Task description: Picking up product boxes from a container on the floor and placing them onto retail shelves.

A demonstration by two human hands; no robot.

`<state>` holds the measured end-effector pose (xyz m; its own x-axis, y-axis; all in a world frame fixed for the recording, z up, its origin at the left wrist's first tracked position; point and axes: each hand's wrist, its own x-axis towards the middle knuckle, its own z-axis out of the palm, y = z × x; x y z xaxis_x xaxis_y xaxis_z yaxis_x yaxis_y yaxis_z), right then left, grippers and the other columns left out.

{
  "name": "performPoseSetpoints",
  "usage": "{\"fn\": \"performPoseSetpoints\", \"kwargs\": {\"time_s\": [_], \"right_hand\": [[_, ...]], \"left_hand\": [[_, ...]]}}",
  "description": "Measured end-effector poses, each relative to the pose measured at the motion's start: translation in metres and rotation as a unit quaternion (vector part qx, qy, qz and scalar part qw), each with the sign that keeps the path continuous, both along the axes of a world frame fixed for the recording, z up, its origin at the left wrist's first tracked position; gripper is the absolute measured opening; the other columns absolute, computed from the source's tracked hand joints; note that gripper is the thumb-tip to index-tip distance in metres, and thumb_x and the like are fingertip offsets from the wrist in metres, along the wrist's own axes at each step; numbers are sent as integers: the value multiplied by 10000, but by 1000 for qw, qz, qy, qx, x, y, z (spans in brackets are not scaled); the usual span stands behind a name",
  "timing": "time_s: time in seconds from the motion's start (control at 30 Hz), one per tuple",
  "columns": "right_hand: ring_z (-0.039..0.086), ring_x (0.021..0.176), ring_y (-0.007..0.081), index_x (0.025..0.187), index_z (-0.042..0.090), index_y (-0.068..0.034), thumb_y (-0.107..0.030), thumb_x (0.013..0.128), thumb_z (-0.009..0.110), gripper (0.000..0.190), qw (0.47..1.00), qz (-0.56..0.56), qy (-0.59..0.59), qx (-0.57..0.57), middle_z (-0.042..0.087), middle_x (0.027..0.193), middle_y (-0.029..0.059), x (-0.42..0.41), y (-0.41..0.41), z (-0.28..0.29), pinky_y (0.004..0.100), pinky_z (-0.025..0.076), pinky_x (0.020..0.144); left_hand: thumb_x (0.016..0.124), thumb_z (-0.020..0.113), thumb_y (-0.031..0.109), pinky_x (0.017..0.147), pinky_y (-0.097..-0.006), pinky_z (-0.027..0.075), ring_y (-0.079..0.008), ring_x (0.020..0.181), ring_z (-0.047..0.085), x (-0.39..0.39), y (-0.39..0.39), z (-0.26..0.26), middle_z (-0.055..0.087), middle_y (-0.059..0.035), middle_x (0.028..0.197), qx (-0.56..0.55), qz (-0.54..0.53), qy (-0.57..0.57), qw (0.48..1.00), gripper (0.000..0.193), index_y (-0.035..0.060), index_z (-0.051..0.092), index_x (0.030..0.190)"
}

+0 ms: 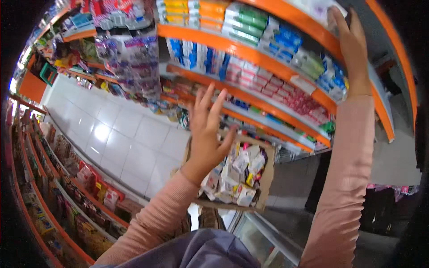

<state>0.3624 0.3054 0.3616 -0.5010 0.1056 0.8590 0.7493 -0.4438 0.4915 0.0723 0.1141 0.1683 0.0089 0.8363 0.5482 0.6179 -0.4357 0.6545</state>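
My left hand (208, 137) hangs in the air with its fingers apart and nothing in it. Below it is an open cardboard box (269, 174), filled with a jumble of small white cartons (231, 176) and some coloured packs. My right hand (353, 47) reaches up to a high shelf with an orange edge (301, 20). Its fingertips are at a white package (320, 8) with a purplish print. Blur and the frame's edge hide whether the fingers grip it or only touch it.
Shelves before me carry green boxes (246, 21), blue-and-white boxes (285, 37) and pink-and-white boxes (264, 78). Purple blister packs (134, 63) hang at the left. White floor tiles (134, 147) run between them and another stocked shelf row (77, 187). A glass-topped case (254, 234) stands near my feet.
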Motion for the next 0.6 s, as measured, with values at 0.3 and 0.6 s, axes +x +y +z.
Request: {"fn": "performPoseSetpoints", "kwargs": {"time_s": [0.3,0.6], "right_hand": [[469,1169,314,1160,502,7,-73,797,653,402,737,350,389,-429,515,1244,179,-63,-199,-171,404,330,1003],[543,575,119,776,592,-22,-338,897,552,341,349,105,828,-426,568,648,25,70,-340,-542,276,450,516]], "left_hand": [[775,667,135,1089,-474,211,-446,1337,200,-101,-222,-196,139,-255,1473,-388,33,78,918,863,47,133,1447],[795,656,189,1012,-443,345,-491,1219,358,-75,-210,-243,214,-331,1401,-449,-69,17,891,930,-52,14,1423]]}}
